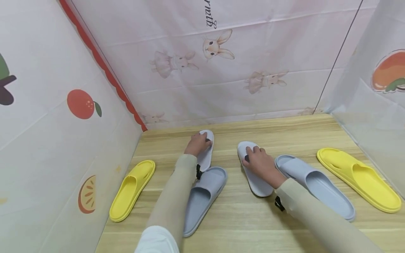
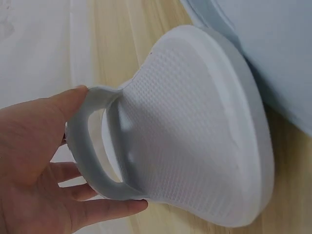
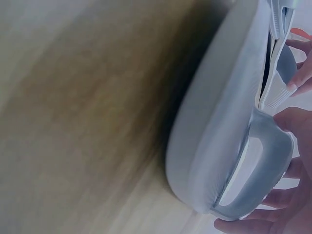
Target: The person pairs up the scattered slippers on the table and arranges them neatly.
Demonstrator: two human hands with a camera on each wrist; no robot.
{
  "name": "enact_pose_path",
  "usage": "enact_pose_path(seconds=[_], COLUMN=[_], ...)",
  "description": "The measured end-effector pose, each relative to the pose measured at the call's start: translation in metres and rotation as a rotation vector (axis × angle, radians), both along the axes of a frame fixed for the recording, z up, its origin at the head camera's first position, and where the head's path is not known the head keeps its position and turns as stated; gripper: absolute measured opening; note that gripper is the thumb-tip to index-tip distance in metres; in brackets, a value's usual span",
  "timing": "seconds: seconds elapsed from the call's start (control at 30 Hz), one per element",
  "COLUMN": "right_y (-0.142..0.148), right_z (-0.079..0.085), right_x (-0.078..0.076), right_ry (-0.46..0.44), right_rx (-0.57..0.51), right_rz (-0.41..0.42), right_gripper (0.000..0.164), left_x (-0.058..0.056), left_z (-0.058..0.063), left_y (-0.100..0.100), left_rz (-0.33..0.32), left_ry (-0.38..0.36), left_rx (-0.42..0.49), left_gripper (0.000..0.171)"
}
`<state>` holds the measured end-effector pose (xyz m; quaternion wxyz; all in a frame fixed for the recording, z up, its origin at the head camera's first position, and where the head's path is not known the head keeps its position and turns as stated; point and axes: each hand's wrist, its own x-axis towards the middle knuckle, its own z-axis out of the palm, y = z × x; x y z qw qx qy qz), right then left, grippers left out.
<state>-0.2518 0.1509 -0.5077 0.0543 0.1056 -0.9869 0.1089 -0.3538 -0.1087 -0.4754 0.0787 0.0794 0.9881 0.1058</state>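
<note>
My left hand grips the strap of a white slipper near the back wall. In the left wrist view the thumb and fingers span the grey strap, and the textured white sole points away from the palm. With my right hand I hold a second white slipper by its strap. That slipper looks slightly tilted above the wood in the right wrist view. A blue-grey slipper lies just below the left white one; its mate lies partly behind my right forearm.
A yellow slipper lies by the left wall, another yellow one near the right wall. All stand on a wood-grain floor. A rabbit-printed sheet closes off the back, with fruit-printed sheets at both sides.
</note>
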Motion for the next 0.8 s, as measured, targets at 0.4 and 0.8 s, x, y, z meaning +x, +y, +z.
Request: enact_pose_path(seconds=[0.4,0.8], right_y=[0.001,-0.004], right_z=[0.002,0.005], right_x=[-0.011,-0.033], right_ry=[-0.037,-0.014], right_rx=[-0.021,-0.038], right_rz=[-0.024,-0.036], right_gripper=[0.058,0.054], left_x=[-0.003,-0.008], left_z=[-0.007,-0.012], left_y=[0.032,0.054], left_rz=[0.038,0.075], left_ry=[0.083,0.135], left_rx=[-0.006,0.016], left_gripper=[0.056,0.057])
